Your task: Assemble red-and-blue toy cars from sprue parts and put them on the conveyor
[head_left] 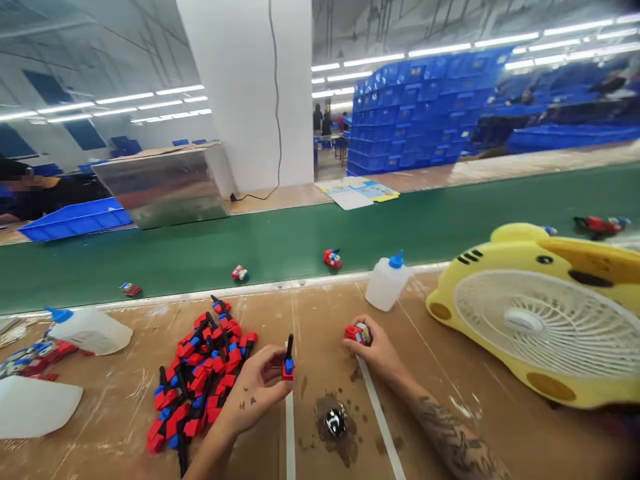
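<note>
My left hand [259,387] pinches a small toy part [289,368], red and blue with a black rod pointing up. In my right hand [377,347] is a small red, white and blue toy piece [359,333], its lower side hidden by the fingers. Left of my left hand lies a heap of red, blue and black toy parts [200,373], much like the one I hold. Between the hands, nearer to me, a dark shiny puddle [336,422] sits on the stained brown tabletop [320,333].
A white bottle with blue cap [386,283] stands ahead; another bottle [93,330] lies at the left. A yellow fan [530,320] takes up the right side. Beyond the edge, a green conveyor belt [280,233] carries small toys. Blue crates [400,120] are stacked behind.
</note>
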The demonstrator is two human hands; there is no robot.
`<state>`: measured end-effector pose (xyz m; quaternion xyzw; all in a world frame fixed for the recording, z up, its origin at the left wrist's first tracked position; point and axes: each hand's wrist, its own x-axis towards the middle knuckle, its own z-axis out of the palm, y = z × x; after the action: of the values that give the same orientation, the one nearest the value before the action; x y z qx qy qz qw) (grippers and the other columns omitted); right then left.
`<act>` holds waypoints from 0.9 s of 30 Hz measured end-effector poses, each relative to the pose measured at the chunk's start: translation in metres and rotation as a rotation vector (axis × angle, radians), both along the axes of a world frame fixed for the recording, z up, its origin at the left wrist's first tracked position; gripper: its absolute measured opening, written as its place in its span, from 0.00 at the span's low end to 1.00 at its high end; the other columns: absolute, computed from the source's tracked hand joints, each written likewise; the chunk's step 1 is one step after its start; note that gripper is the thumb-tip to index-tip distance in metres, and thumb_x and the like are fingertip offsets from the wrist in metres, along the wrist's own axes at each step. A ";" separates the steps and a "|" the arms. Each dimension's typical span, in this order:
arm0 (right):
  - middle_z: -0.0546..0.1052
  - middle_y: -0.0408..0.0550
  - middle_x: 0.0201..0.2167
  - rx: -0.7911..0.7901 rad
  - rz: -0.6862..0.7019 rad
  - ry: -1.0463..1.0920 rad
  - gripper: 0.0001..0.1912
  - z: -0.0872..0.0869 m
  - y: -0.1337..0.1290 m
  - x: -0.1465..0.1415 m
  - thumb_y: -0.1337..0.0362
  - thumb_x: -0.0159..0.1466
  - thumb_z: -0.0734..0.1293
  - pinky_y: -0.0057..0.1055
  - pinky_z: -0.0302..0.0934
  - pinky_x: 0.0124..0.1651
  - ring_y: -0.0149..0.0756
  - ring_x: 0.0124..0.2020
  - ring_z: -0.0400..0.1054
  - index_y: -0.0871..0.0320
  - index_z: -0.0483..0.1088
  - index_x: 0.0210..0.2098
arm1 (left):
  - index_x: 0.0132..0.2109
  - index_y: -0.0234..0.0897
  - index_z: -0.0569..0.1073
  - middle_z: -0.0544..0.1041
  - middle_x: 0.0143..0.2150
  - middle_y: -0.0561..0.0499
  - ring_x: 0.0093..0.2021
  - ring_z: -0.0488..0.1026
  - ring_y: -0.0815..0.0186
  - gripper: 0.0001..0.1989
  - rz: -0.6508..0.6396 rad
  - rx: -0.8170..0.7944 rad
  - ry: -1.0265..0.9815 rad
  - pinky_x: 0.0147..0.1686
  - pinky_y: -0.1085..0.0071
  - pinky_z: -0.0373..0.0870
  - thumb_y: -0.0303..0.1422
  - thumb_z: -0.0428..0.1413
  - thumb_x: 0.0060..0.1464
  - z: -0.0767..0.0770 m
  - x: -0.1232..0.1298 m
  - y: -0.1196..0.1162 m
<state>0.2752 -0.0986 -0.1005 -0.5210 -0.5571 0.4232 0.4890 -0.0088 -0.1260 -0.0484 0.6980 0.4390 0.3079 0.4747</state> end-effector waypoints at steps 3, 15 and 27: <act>0.74 0.43 0.34 -0.050 -0.052 0.111 0.19 -0.012 -0.007 0.009 0.55 0.53 0.74 0.30 0.65 0.30 0.34 0.28 0.68 0.55 0.66 0.39 | 0.52 0.41 0.74 0.75 0.50 0.46 0.50 0.73 0.60 0.17 -0.189 0.221 0.141 0.53 0.66 0.71 0.25 0.55 0.55 0.007 0.014 -0.022; 0.78 0.47 0.39 -0.174 0.181 0.646 0.29 -0.019 -0.002 0.024 0.60 0.52 0.73 0.34 0.69 0.36 0.40 0.36 0.76 0.55 0.68 0.53 | 0.53 0.43 0.72 0.76 0.54 0.47 0.52 0.70 0.58 0.16 -0.724 0.770 0.761 0.50 0.61 0.70 0.24 0.48 0.64 0.042 0.046 -0.037; 0.71 0.37 0.24 -0.220 0.124 0.811 0.21 -0.018 -0.005 0.024 0.59 0.53 0.75 0.20 0.45 0.18 0.24 0.18 0.60 0.54 0.71 0.45 | 0.54 0.44 0.71 0.73 0.57 0.46 0.57 0.67 0.59 0.21 -0.610 0.514 0.599 0.56 0.61 0.66 0.18 0.48 0.59 0.035 0.040 -0.031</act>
<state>0.2988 -0.1032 -0.1184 -0.3267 -0.3014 0.6794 0.5838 0.0313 -0.1572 -0.0134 0.9469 0.2415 0.0393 0.2088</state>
